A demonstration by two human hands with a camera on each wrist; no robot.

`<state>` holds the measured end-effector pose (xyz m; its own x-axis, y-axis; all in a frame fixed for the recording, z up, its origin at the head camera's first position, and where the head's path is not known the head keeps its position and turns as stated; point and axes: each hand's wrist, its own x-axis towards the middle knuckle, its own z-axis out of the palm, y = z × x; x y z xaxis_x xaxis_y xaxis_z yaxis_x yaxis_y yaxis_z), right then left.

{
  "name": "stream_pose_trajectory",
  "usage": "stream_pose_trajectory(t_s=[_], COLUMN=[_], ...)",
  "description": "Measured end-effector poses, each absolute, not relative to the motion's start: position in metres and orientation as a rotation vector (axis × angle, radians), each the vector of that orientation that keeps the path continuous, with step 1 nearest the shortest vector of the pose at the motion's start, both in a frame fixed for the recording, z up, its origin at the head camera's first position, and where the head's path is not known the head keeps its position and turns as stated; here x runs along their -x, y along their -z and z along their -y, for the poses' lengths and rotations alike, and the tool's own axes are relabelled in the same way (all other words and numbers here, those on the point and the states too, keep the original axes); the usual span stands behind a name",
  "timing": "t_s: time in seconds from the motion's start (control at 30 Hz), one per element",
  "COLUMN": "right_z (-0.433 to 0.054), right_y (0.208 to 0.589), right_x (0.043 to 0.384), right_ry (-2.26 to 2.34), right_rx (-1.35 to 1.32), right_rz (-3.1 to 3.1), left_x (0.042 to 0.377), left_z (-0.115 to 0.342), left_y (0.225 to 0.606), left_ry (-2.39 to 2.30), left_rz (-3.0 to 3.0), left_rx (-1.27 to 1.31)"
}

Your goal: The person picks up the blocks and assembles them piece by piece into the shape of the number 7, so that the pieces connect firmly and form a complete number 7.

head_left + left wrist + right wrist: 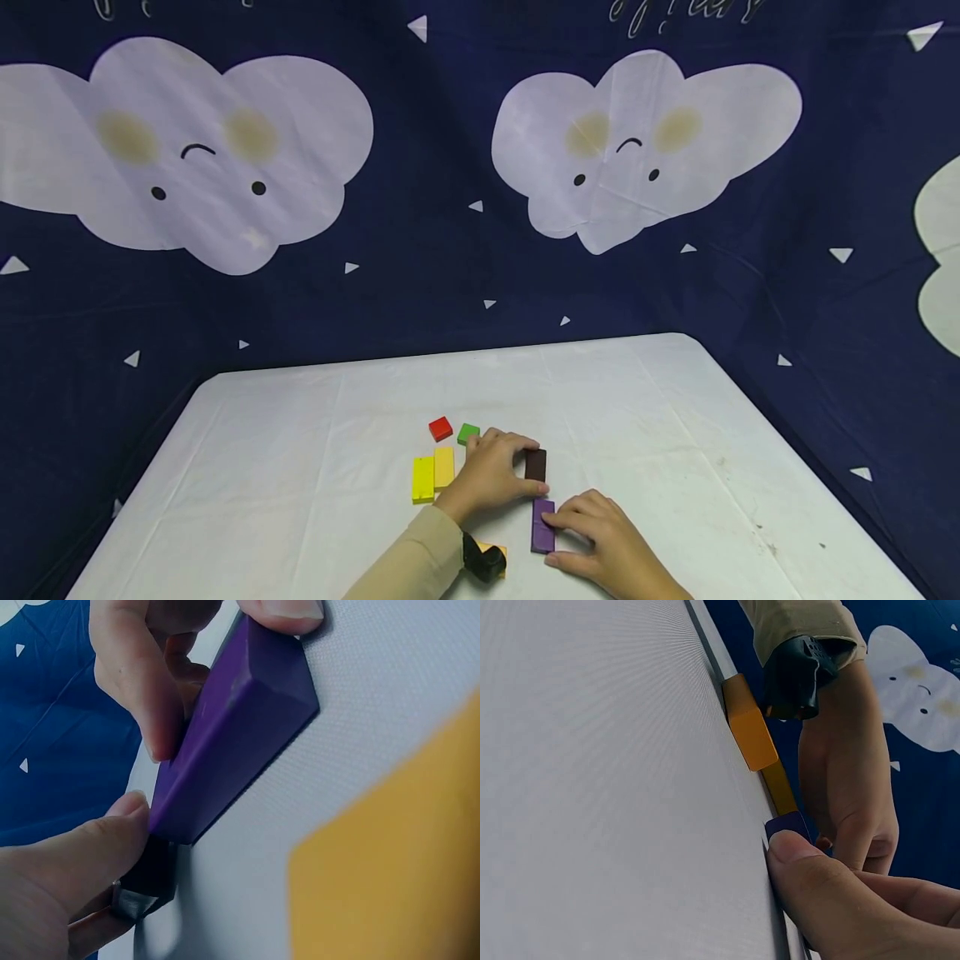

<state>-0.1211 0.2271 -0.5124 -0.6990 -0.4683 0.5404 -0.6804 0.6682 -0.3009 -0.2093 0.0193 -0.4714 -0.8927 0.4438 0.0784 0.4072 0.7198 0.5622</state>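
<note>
Beige sleeve (408, 557) of my left arm is nearest to the head camera, and the black device (484, 562) at this wrist partly covers an orange block (753, 733). On the white surface (637, 417), the fingers of my left hand (491, 475) grasp a dark brown block (536, 465) by its two ends. Just nearer lies the purple block (542, 535), which the fingers of my right hand (611, 537) pinch. Farther left, a bright yellow block (423, 481) lies beside a pale yellow block (444, 467), with a red block (440, 429) and a green block (467, 433) beyond them

Purple block (232, 727) smooth, matt; white table covering (300, 467) finely textured; backdrop (427, 250) creased cloth; sleeve (412, 558) matt cloth.
</note>
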Motion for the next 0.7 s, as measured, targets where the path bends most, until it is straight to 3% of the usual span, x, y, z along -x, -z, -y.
stream_pose_trajectory(t_s=[0.7], right_z=[-0.228], right_y=[0.5133], right_x=[0.1218], right_ry=[-0.705], right_rx=[-0.871], right_rz=[2.509], left_x=[0.21], left_z=[-0.0199], left_y=[0.4745], left_ry=[-0.922], left_rz=[-2.871], left_rx=[-0.727])
